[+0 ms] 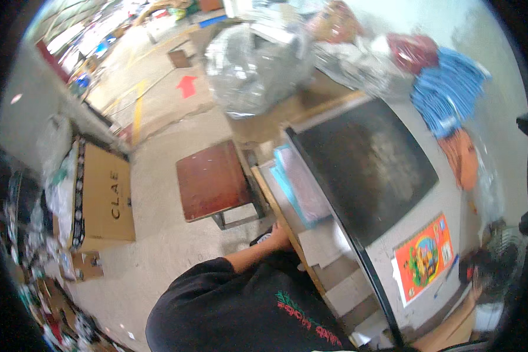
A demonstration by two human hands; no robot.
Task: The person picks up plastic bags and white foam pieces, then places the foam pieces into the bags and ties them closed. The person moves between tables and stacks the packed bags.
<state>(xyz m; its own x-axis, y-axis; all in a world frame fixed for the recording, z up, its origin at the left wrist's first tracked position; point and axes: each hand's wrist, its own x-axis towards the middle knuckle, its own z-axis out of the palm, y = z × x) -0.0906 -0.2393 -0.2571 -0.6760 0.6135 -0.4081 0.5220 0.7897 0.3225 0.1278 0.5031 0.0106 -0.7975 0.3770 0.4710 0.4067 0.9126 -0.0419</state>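
the left hand (280,236) is lying beside the wooden strip (272,199) along the open shelf's edge; whether it is gripping anything, one cannot tell, as its fingers are too blurred; the right hand (473,294) is reaching out at the right rim, by the dark desk fan (506,255); it is appearing close against the fan's lower part, but whether it is grasping it or only touching it, one cannot tell; the fan is standing at the right end of the grey tabletop (416,217); a blue pen (450,268) is lying just left of that hand, and an orange printed sheet (425,259) is lying beyond the pen; a black panel (366,170) is covering much of the tabletop; below it, the shelf is holding pinkish and blue folded pieces (302,186) and cardboard pieces (321,246); a blue fabric stack (449,88) is lying near the wall, with orange-brown fabric (459,159) beside it; a reddish-brown stool (212,180) is standing left of the shelf; farther left, a large cardboard box (104,199) is standing on the floor (152,258).
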